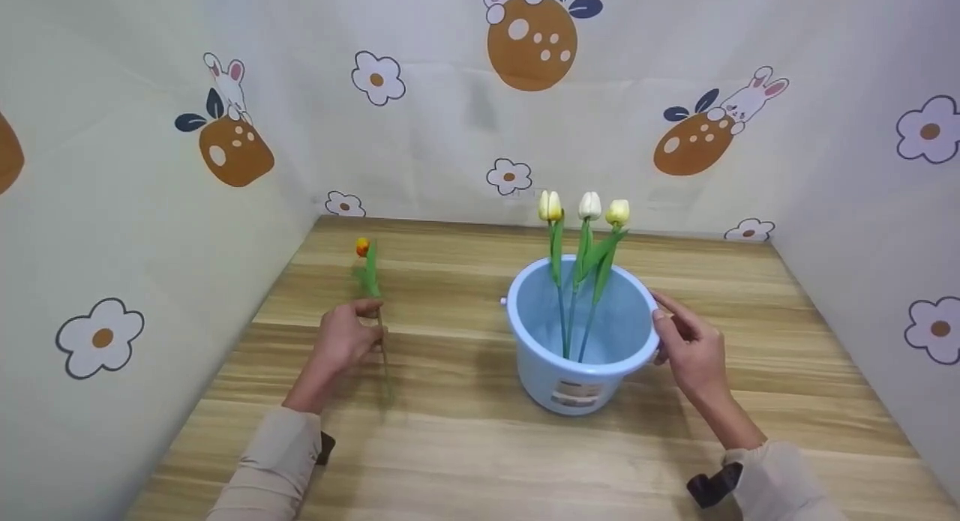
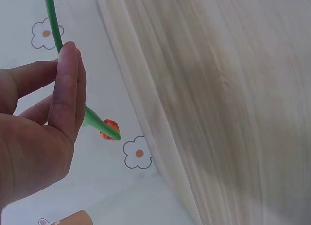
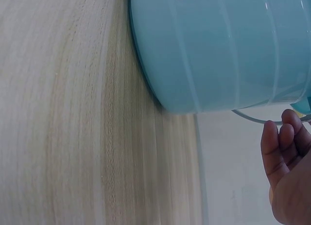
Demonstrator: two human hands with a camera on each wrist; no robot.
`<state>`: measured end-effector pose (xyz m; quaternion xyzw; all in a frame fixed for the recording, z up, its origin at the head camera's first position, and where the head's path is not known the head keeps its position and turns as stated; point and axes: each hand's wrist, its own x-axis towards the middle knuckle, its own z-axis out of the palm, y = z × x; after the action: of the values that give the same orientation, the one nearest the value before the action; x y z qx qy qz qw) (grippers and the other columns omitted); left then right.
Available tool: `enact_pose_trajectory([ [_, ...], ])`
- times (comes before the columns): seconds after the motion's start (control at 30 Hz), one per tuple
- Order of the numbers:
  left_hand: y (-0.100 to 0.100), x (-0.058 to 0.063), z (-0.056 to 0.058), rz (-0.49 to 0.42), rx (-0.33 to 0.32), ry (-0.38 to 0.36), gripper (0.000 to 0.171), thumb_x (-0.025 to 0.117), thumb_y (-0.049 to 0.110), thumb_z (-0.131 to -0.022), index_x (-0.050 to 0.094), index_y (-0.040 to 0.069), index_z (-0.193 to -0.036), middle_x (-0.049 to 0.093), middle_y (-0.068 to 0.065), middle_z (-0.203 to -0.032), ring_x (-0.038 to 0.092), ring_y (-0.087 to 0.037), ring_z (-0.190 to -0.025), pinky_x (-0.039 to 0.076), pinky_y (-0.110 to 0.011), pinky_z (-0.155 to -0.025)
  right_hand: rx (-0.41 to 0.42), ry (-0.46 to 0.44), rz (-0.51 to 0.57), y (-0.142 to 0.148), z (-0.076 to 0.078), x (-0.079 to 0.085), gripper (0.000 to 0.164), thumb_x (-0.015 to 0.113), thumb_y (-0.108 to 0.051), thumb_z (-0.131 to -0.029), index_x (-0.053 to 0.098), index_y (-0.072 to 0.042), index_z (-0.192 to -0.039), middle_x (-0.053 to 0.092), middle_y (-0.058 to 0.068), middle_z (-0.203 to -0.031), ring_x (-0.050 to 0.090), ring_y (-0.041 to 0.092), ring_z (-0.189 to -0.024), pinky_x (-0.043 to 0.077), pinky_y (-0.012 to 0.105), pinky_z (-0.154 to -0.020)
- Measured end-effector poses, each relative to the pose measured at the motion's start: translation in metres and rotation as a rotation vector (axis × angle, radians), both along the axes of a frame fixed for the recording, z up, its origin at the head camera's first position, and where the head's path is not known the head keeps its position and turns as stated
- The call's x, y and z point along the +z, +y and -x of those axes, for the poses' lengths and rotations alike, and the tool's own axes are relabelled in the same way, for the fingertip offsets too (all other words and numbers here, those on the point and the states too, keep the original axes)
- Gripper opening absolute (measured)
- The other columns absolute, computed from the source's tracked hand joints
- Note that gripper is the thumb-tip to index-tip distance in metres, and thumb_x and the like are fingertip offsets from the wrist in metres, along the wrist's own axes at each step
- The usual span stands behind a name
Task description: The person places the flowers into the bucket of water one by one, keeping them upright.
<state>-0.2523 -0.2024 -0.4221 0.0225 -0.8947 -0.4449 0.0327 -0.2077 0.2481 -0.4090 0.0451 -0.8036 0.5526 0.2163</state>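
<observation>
In the head view my left hand (image 1: 346, 337) pinches the stem of an orange-and-yellow artificial tulip (image 1: 371, 277), bloom pointing toward the back wall. The left wrist view shows the same tulip (image 2: 111, 130) with its green stem passing behind my straight fingers (image 2: 65, 89). To the right, a light blue bucket (image 1: 534, 367) stands on the table, holding pale yellow and white tulips (image 1: 589, 206) that lean on its far rim. My right hand (image 1: 696, 356) grips the bucket's right rim, thumb on top. In the right wrist view its curled fingers (image 3: 286, 137) are by the bucket's thin handle (image 3: 255, 119).
The wood-grain table (image 1: 442, 446) is enclosed by pale cloth walls (image 1: 435, 139) printed with flowers and rabbits, at the back and both sides. A label (image 1: 576, 393) is on the bucket's front. Each wrist carries a black device (image 1: 714, 486).
</observation>
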Motion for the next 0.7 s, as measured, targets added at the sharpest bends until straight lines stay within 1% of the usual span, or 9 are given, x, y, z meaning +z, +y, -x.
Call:
enact_pose_trajectory([
  [0.1, 0.006, 0.004, 0.0, -0.149, 0.005, -0.007, 0.047, 0.065, -0.005, -0.081, 0.057, -0.003, -0.128, 0.058, -0.023, -0.118, 0.066, -0.016, -0.07, 0.059, -0.032, -0.065, 0.002, 0.004, 0.007, 0.0, 0.0, 0.0, 0.03, 0.059, -0.017, -0.094, 0.065, -0.01, -0.123, 0.06, 0.004, -0.064, 0.057, 0.032, -0.053, 0.054, 0.033, -0.047],
  [0.17, 0.01, 0.007, 0.0, -0.221, 0.006, 0.0, 0.048, 0.064, -0.007, -0.081, 0.056, -0.003, -0.128, 0.055, -0.024, -0.119, 0.065, -0.015, -0.069, 0.059, -0.031, -0.065, 0.005, 0.015, 0.014, 0.0, 0.001, 0.0, 0.03, 0.06, -0.016, -0.094, 0.065, -0.009, -0.122, 0.059, 0.004, -0.063, 0.056, 0.03, -0.051, 0.053, 0.031, -0.045],
  [0.23, 0.014, 0.01, 0.0, -0.267, 0.001, 0.013, 0.048, 0.064, -0.009, -0.081, 0.056, -0.003, -0.129, 0.054, -0.024, -0.119, 0.065, -0.016, -0.069, 0.059, -0.03, -0.066, 0.007, 0.028, 0.02, 0.0, 0.001, 0.0, 0.03, 0.06, -0.015, -0.093, 0.066, -0.007, -0.121, 0.059, 0.003, -0.062, 0.056, 0.024, -0.048, 0.052, 0.029, -0.044],
  [0.3, 0.018, 0.013, 0.0, -0.3, -0.004, 0.023, 0.05, 0.063, -0.01, -0.081, 0.056, -0.002, -0.129, 0.053, -0.023, -0.118, 0.065, -0.018, -0.07, 0.059, -0.03, -0.067, 0.008, 0.032, 0.026, 0.0, 0.002, 0.0, 0.03, 0.06, -0.015, -0.093, 0.066, -0.007, -0.121, 0.058, 0.004, -0.061, 0.055, 0.02, -0.047, 0.052, 0.029, -0.043],
  [0.37, 0.022, 0.015, 0.0, -0.335, -0.004, 0.025, 0.051, 0.064, -0.011, -0.08, 0.055, -0.002, -0.13, 0.052, -0.023, -0.118, 0.065, -0.019, -0.07, 0.059, -0.031, -0.069, 0.002, 0.023, 0.018, 0.0, 0.001, 0.0, 0.03, 0.06, -0.016, -0.093, 0.066, -0.008, -0.121, 0.059, 0.003, -0.062, 0.056, 0.019, -0.048, 0.052, 0.03, -0.044],
  [0.5, 0.028, 0.019, 0.001, -0.394, 0.003, 0.023, 0.053, 0.063, -0.013, -0.08, 0.054, -0.002, -0.13, 0.051, -0.024, -0.119, 0.064, -0.017, -0.069, 0.058, -0.031, -0.071, -0.006, 0.004, -0.003, -0.001, 0.001, 0.0, 0.029, 0.058, -0.017, -0.094, 0.066, -0.01, -0.122, 0.06, 0.004, -0.064, 0.057, 0.03, -0.053, 0.054, 0.036, -0.046],
  [0.6, 0.031, 0.021, 0.001, -0.413, 0.013, 0.039, 0.054, 0.063, -0.013, -0.08, 0.055, 0.0, -0.131, 0.052, -0.022, -0.118, 0.063, -0.015, -0.067, 0.058, -0.031, -0.071, -0.007, 0.006, -0.005, -0.001, 0.001, 0.0, 0.029, 0.058, -0.017, -0.094, 0.066, -0.01, -0.122, 0.06, 0.005, -0.064, 0.057, 0.032, -0.053, 0.054, 0.038, -0.046],
  [0.7, 0.033, 0.023, 0.002, -0.411, 0.023, 0.072, 0.053, 0.064, -0.011, -0.081, 0.055, 0.003, -0.131, 0.053, -0.019, -0.116, 0.063, -0.014, -0.066, 0.058, -0.03, -0.07, -0.005, 0.01, 0.0, -0.001, 0.001, 0.0, 0.029, 0.058, -0.016, -0.094, 0.066, -0.01, -0.122, 0.059, 0.005, -0.062, 0.056, 0.03, -0.053, 0.053, 0.037, -0.046],
])
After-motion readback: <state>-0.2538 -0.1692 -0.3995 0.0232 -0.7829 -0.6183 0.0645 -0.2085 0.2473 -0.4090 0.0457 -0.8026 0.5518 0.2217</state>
